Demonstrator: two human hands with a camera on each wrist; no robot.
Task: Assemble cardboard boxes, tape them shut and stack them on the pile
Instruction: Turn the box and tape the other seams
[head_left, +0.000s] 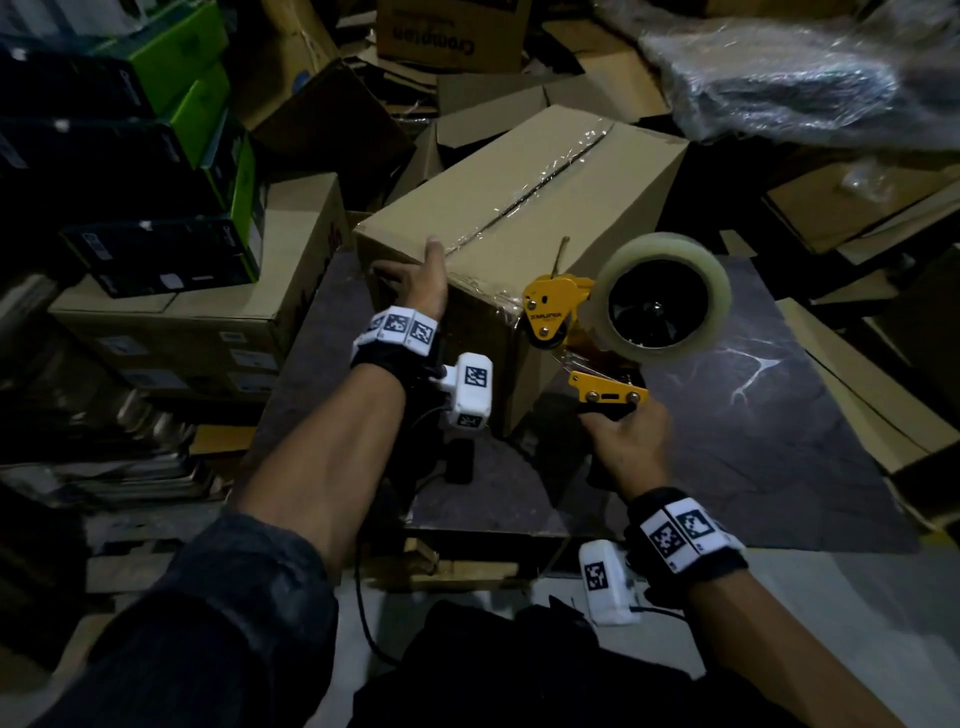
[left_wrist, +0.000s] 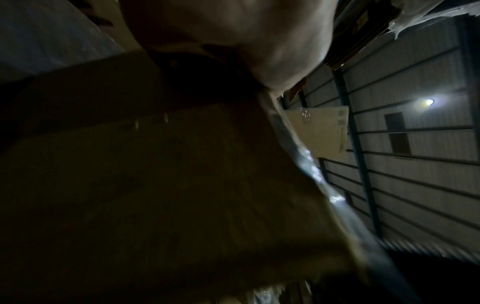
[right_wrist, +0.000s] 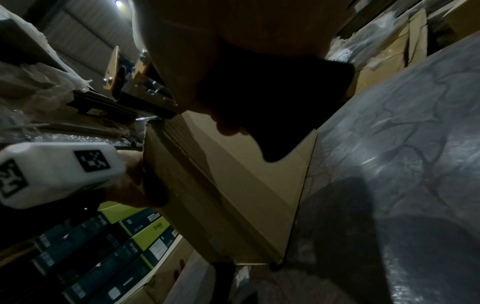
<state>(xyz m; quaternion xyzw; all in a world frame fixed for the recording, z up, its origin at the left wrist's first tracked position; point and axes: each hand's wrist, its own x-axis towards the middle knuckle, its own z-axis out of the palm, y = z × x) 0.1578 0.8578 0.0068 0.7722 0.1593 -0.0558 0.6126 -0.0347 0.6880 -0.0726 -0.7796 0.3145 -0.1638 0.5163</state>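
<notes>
With arm outstretched, the left hand (head_left: 415, 280) presses flat, fingers straight, on the near top corner of the taped cardboard box (head_left: 524, 208) on the tabletop (head_left: 779, 415), while the right hand (head_left: 626, 441) grips the yellow tape dispenser (head_left: 613, 317) against the box's near edge.

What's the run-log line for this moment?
left hand: braces box corner | right hand: grips tape gun at near edge | top seam: taped

"Crompton" is printed upside down on a cardboard carton (head_left: 452, 36) at the top; "XMUNDI" marks the yellow tape dispenser (head_left: 558, 312); the green-and-black boxes (right_wrist: 145, 230) bear lettering too blurred to read.
</notes>
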